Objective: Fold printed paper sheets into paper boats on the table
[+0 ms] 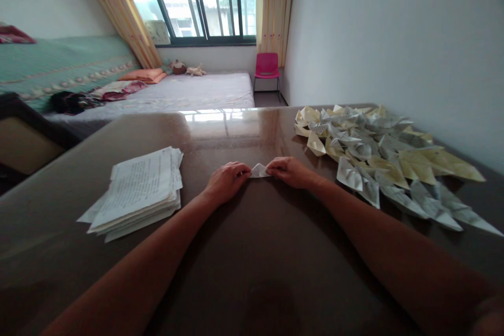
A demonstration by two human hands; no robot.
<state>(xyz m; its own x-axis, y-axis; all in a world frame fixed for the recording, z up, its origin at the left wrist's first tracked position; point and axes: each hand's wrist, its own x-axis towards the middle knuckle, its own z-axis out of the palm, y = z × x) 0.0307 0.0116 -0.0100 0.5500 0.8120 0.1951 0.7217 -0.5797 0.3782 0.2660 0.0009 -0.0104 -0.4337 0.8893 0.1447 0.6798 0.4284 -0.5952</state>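
Note:
A small white folded paper [259,170], triangular with its peak upward, is held just over the middle of the brown table. My left hand [228,181] pinches its left corner between thumb and fingers. At the opposite corner my right hand [289,170] has the same kind of pinch. To the left of my hands lies a stack of printed paper sheets [137,189], its edges uneven. On the right side, many folded paper boats [362,142], some white and some yellowish, are crowded together in a pile.
The glossy brown table [220,273] reaches from under my arms toward a bed [205,89]. A pink chair [268,67] stands near the window, and a white wall [386,37] runs along the right. A dark-framed chair [27,136] is at the left edge.

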